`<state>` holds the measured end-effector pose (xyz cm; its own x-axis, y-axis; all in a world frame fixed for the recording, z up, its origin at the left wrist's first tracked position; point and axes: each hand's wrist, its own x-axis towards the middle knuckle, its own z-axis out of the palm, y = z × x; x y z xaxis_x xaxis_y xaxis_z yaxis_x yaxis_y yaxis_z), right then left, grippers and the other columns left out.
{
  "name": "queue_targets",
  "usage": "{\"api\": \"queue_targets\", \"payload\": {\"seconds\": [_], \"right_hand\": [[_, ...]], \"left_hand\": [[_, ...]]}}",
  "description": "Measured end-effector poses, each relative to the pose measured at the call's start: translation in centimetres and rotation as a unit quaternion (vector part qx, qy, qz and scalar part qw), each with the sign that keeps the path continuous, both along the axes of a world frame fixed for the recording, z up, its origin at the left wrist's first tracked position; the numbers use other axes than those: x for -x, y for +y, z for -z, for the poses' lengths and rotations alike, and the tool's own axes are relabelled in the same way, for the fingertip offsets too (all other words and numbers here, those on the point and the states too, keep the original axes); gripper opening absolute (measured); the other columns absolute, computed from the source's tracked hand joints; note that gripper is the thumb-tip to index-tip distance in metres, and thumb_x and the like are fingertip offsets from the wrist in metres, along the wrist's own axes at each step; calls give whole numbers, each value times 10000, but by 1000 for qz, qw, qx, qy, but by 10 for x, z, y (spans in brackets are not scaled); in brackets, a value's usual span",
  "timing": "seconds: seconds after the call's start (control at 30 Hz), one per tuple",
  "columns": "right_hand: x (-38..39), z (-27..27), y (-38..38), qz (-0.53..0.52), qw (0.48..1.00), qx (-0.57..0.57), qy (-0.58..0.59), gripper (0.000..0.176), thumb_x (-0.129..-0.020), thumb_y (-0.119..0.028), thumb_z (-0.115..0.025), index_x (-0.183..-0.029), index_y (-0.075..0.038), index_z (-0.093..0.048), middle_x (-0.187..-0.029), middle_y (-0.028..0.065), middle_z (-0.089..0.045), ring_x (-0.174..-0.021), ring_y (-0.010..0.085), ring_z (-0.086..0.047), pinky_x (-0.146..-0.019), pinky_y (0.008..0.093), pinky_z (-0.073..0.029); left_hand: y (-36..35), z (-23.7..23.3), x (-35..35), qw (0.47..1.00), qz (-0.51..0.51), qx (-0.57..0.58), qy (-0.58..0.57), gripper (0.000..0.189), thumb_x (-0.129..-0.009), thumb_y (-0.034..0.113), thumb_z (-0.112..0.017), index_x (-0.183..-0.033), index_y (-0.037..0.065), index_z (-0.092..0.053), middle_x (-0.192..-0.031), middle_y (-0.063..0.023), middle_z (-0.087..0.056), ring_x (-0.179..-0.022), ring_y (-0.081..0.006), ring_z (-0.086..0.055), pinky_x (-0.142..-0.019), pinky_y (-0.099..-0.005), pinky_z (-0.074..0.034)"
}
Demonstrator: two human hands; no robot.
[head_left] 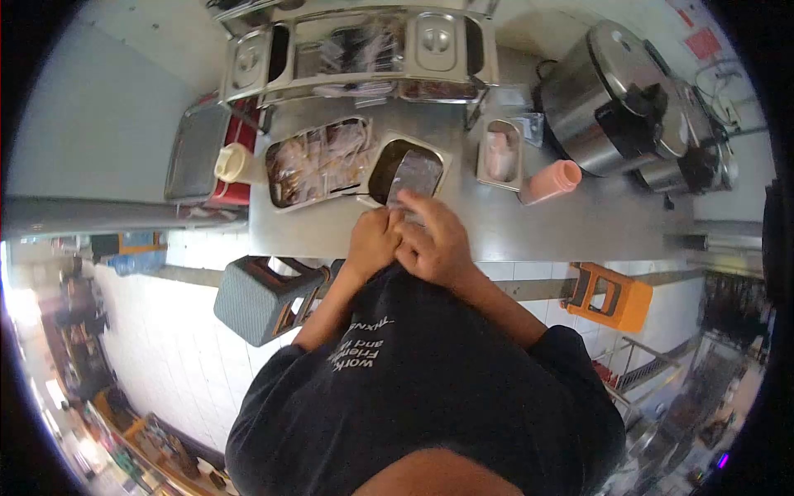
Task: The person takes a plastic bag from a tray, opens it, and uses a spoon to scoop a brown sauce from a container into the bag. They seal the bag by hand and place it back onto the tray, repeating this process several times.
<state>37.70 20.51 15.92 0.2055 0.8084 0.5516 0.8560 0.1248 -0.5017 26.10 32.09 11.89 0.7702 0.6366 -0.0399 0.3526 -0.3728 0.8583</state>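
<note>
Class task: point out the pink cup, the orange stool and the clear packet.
pink cup (552, 180): head view, its side wall.
orange stool (633, 311): head view, its orange side.
clear packet (416, 175): head view, its middle.

2 arms bent, forearms converging — left hand (374, 240) and right hand (436, 245) touching, fingers curled

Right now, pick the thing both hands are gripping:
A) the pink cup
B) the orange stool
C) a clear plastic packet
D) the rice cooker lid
C: the left hand and right hand meet on the near edge of the clear plastic packet, held over the dark pan. The pink cup stands apart, untouched.
</note>
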Motion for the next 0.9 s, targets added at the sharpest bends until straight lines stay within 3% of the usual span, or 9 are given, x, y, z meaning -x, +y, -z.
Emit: {"api": "queue_targets", "payload": {"seconds": [0.07, 0.2, 0.37, 0.5, 0.57, 0.6, 0.67, 0.73, 0.9], "right_hand": [[-7, 3, 1, 35, 998, 10, -59, 383, -720, -127, -743, -1090, -77, -659, -1415, 167, -537, -1242, 359, -571, -1043, 478, -462], [-10, 0, 5, 78, 988, 75, -112, 321, -757, -175, -748, -1067, -104, -709, -1434, 152, -503, -1281, 343, -509, -1065, 481, -423], [10, 11, 17, 45, 974, 140, -173, 188, -819, -173, -678, -964, -60, -720, -1104, 94, -576, -1079, 289, -541, -921, 440, -433], [25, 30, 20, -26, 939, 216, -267, 198, -892, -219, -627, -972, -94, -759, -948, 45, -559, -999, 236, -522, -825, 402, -407], [27, 34, 21, -45, 942, 224, -248, 218, -924, -245, -616, -1004, -112, -769, -927, 44, -601, -968, 227, -550, -817, 388, -400], [27, 34, 20, -51, 939, 244, -237, 224, -932, -253, -613, -1014, -117, -771, -917, 47, -609, -955, 229, -562, -819, 389, -403], [22, 37, 20, -63, 941, 268, -196, 235, -945, -271, -609, -1038, -131, -773, -895, 54, -620, -922, 235, -586, -820, 397, -414], [13, 43, 14, -80, 946, 283, -134, 245, -955, -291, -606, -1064, -147, -772, -868, 62, -629, -882, 242, -611, -819, 409, -429], [2, 53, 7, -41, 956, 288, -37, 253, -955, -327, -607, -1066, -168, -769, -858, 73, -625, -851, 267, -633, -808, 444, -463]], "left_hand": [[11, 13, -5, 999, -16, 39, -15, 404, -977, 317, -465, -835, -2, -667, -839, -309, -642, -837, -502, -630, -717, -558, -474], [22, -26, -1, 998, 14, 37, 41, 428, -963, 334, -483, -815, -25, -664, -818, -298, -634, -783, -464, -643, -687, -518, -486], [34, -38, 9, 983, -8, -120, 139, 428, -873, 345, -610, -715, -52, -599, -679, -244, -584, -632, -410, -628, -599, -484, -476], [54, -27, 26, 966, 8, -189, 175, 284, -758, 267, -742, -882, 31, -645, -855, -192, -647, -809, -402, -646, -708, -471, -497], [62, -19, 37, 975, -13, -189, 117, 384, -705, 220, -792, -1040, 85, -661, -1004, -178, -664, -950, -394, -647, -810, -446, -508], [65, -25, 42, 981, 55, -173, 72, 476, -700, 202, -800, -1128, 85, -628, -1101, -173, -645, -1038, -379, -625, -871, -438, -491], [69, -61, 51, 972, 191, -138, -21, 671, -690, 167, -818, -1305, 85, -564, -1296, -163, -607, -1214, -348, -583, -994, -421, -457], [78, -144, 71, 974, 162, -106, -119, 793, -672, 146, -867, -1381, 72, -520, -1366, -153, -573, -1235, -284, -594, -1013, -463, -487], [80, -288, 92, 876, 238, -294, -299, 805, -669, 171, -868, -1389, 76, -520, -1377, -152, -568, -1254, -295, -576, -1032, -472, -463]]}}
